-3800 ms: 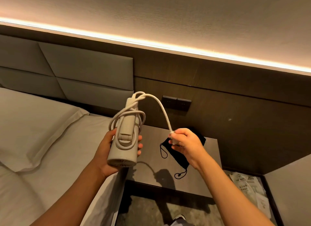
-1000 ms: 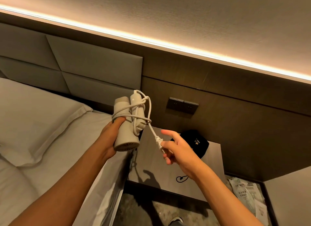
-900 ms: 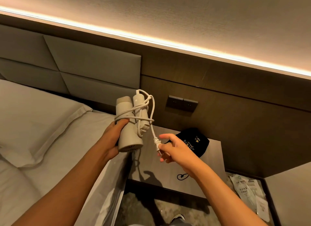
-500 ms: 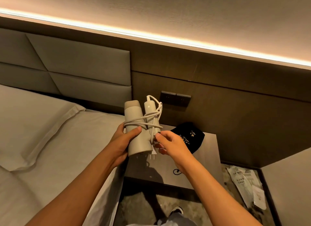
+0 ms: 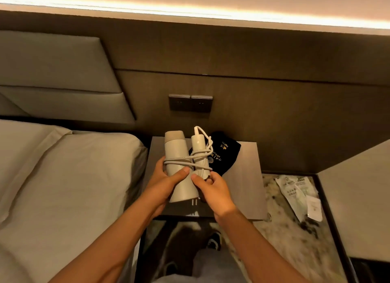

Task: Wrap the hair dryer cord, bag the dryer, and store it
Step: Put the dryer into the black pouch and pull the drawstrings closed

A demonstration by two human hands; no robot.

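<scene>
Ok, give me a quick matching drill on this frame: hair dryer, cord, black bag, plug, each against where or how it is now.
Things:
1. hair dryer
2. cord
3. black bag
4. plug

States:
A. lying on the nightstand, behind the hands
B. prongs pointing down, sticking out below the dryer body
C. held in the air by the left hand and the right hand
D. looped around the dryer body and folded handle

Pairs: 1-C, 2-D, 3-A, 4-B
</scene>
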